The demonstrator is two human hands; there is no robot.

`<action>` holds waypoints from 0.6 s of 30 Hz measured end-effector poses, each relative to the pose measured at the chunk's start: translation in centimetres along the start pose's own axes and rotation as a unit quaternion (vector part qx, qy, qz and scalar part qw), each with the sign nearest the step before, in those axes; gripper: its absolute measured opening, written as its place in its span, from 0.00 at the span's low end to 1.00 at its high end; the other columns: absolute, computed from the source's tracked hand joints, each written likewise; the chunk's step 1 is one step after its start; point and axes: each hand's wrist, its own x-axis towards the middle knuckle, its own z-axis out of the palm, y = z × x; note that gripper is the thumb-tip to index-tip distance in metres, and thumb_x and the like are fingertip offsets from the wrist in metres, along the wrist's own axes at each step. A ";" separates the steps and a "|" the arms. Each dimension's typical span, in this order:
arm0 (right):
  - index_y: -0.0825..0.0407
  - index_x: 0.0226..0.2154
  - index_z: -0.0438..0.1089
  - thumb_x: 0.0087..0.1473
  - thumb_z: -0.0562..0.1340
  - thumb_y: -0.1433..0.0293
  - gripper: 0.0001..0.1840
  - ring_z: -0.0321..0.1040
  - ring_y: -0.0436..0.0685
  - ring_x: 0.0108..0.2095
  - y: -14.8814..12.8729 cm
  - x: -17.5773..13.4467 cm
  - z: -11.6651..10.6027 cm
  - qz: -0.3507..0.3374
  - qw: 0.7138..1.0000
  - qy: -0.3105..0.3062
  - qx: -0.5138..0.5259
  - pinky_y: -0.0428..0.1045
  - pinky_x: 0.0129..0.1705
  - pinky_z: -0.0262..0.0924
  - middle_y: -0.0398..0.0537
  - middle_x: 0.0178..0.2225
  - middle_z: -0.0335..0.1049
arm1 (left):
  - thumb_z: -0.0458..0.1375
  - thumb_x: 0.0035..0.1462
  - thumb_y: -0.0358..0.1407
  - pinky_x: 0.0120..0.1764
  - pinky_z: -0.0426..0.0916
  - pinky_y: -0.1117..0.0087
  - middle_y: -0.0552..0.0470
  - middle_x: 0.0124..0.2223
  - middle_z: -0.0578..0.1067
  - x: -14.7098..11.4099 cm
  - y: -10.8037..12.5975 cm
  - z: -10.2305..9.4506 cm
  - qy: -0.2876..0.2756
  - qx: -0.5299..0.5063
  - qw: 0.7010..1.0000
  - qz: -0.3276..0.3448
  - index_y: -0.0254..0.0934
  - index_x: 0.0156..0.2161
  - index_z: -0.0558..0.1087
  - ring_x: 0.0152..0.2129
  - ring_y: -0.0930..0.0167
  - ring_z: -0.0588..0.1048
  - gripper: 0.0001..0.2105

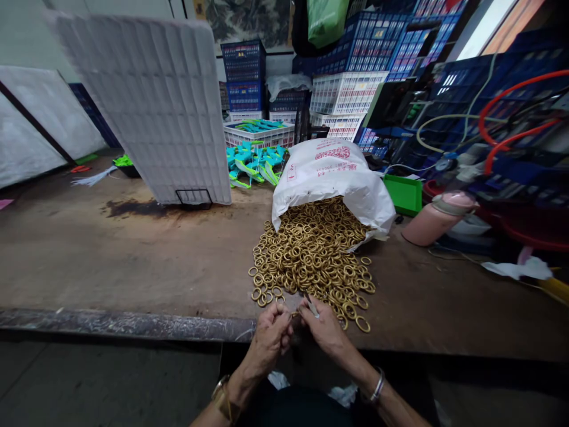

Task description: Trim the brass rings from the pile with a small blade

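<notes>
My left hand (270,332) is closed in a pinch at the table's front edge. Between the two hands shows the edge of a gold-coloured ring (294,314), gripped by my left fingers. My right hand (328,329) is closed close beside it, with a small metal blade (313,307) sticking up past the thumb. Just beyond my fingers lies a heap of gold-coloured rings (306,255), spilling toward me from the mouth of a white sack (329,172) with red print. A few single rings lie near my right hand.
A tall white ribbed panel (151,107) stands on the table (133,261) at left. Behind the sack are blue-and-green plastic pieces (255,161) and stacked crates (243,77). At right stand a pink bottle (438,219), a green tray (403,194) and red hoses (493,133).
</notes>
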 end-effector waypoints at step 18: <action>0.51 0.31 0.64 0.44 0.47 0.79 0.14 0.66 0.53 0.25 -0.6 -1.1 0.5 -0.084 0.939 -0.016 -0.334 0.45 0.26 0.48 0.46 0.25 0.70 | 0.55 0.46 0.49 0.13 0.48 0.81 0.62 0.19 0.63 0.0 0.1 0.0 0.035 0.036 0.998 0.022 0.38 0.30 0.58 0.10 0.82 0.55 0.16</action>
